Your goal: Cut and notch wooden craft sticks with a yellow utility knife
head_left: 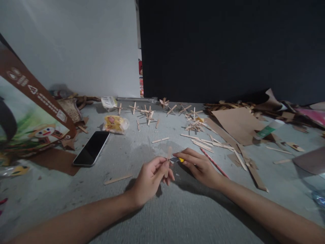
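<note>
My left hand [152, 174] pinches a wooden craft stick [169, 151] upright between thumb and fingers, over the middle of the grey surface. In my right hand [199, 165] is a small cutter knife [181, 159] with a yellow part on its handle. Its dark blade points left and meets, or comes very near, the stick; I cannot tell whether it cuts in. A loose craft stick [118, 179] lies left of my left hand, and another stick [160, 140] lies beyond both hands. Beside my right forearm rests a red pencil [214, 163].
Several crossed-stick pieces [149, 115] stand at the back. A pile of loose sticks [203, 145] lies behind my right hand, near brown cardboard [237, 125] and a glue stick [269, 129]. On the left are a phone [91, 149], a yellow packet [115, 124] and a printed bag [38, 112].
</note>
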Demonstrator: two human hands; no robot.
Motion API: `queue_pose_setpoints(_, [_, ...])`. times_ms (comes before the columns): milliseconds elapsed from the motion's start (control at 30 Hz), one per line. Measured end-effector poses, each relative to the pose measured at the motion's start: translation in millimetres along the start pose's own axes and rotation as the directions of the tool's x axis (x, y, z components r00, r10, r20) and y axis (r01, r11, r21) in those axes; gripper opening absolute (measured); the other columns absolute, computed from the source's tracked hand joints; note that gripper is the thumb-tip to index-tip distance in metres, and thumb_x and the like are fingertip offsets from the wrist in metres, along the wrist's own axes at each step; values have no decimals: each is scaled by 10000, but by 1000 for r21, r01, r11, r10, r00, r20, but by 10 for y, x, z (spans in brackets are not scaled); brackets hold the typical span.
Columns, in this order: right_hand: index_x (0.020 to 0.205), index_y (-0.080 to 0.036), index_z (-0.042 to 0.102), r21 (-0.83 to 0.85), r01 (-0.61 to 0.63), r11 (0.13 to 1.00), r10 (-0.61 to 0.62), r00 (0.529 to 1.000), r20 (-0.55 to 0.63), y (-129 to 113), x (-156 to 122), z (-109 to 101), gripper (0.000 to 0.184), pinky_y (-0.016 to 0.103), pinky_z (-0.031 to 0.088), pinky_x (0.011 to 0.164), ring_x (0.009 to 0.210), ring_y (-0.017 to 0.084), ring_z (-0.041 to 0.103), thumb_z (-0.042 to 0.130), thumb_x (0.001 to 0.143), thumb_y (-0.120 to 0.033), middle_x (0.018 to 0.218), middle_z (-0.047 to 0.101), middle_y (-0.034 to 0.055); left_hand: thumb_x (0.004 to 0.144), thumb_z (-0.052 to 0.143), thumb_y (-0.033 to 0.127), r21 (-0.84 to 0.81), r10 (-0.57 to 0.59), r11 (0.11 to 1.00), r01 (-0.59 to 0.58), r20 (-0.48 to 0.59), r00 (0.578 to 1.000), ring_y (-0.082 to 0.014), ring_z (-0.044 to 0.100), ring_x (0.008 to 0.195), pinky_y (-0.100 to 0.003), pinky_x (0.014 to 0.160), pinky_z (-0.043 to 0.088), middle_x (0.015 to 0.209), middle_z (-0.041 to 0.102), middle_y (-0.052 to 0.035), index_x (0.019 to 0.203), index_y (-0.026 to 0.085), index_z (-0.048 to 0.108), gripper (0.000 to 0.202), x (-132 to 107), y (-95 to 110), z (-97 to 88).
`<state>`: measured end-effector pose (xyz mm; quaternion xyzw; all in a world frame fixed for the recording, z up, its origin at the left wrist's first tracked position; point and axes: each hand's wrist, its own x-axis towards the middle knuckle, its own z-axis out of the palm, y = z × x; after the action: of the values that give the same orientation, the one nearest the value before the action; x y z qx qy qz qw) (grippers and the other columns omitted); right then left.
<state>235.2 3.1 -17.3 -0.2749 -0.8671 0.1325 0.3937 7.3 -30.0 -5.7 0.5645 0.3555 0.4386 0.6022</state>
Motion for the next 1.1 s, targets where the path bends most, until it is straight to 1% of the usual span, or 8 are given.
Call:
queue_pose_setpoints(167, [1394, -239, 668, 15, 0, 1000, 1, 1000, -14, -6, 6, 14, 367, 337, 621, 788, 917, 208, 713, 465, 1095, -175, 1065, 716, 115, 966, 620, 636, 7, -8, 1000, 8, 6, 1000, -138, 568, 566, -284, 602, 479, 701, 666, -17, 901, 196, 611, 445, 13, -5, -3])
queue_pose_setpoints(400, [1367, -224, 681, 27, -18, 999, 18, 1000, -3, 23, 10, 33, 345, 318, 599, 780, 912, 202, 709, 467, 1100, -178, 1062, 714, 120, 971, 619, 630, 7, -6, 1000, 6, -18, 1000, -135, 568, 571, -277, 601, 463, 689, 661, -12, 883, 192, 616, 446, 16, -6, -8])
queue_pose_setpoints(533, [1331, -237, 706, -47, -53, 997, 52, 998, -32, 53, 12, 39, 314, 312, 586, 764, 886, 203, 709, 498, 1097, -205, 1027, 715, 107, 955, 633, 655, -4, 9, 1000, -9, 1, 1000, -140, 576, 582, -280, 601, 483, 697, 663, -16, 870, 193, 615, 471, -15, 6, 3])
queue_pose_setpoints(600, [1332, -239, 704, -78, -88, 993, 84, 995, -53, 54, 11, 30, 317, 315, 584, 761, 876, 205, 709, 484, 1105, -220, 1009, 717, 103, 963, 629, 647, -3, 16, 1000, -16, -23, 1000, -137, 579, 581, -277, 604, 485, 698, 665, -15, 871, 192, 613, 465, -17, -4, -1])
queue_pose_setpoints(667, [1352, -240, 690, -85, -100, 991, 94, 993, -66, 42, 8, 18, 335, 322, 588, 758, 879, 210, 711, 452, 1116, -231, 1009, 720, 105, 974, 628, 624, 5, 33, 999, -32, -84, 996, -132, 581, 582, -272, 608, 481, 702, 665, -10, 878, 191, 613, 443, -1, -26, -14])
queue_pose_setpoints(767, [1385, -244, 667, -74, -63, 995, 57, 996, -69, 11, 4, 10, 353, 331, 599, 757, 885, 216, 711, 435, 1120, -233, 1006, 718, 106, 974, 638, 603, 17, 42, 999, -40, -147, 988, -129, 584, 586, -268, 604, 482, 716, 671, -8, 900, 187, 626, 422, 40, -60, -35])
queue_pose_setpoints(900, [1423, -254, 646, -76, -17, 997, 13, 999, -42, -11, 4, 22, 379, 334, 614, 794, 921, 214, 723, 443, 1108, -193, 1049, 717, 115, 953, 653, 620, 19, 31, 999, -28, -158, 987, -136, 596, 589, -273, 598, 490, 733, 685, -15, 969, 183, 644, 437, 70, -73, -43])
queue_pose_setpoints(1100, [1415, -250, 648, -81, -21, 997, 19, 1000, -14, 15, -4, 41, 372, 333, 619, 797, 918, 218, 725, 463, 1099, -187, 1053, 714, 116, 943, 657, 624, 43, 27, 999, -21, -159, 987, -144, 605, 599, -283, 607, 486, 744, 691, -15, 985, 190, 626, 438, 71, -59, -47])
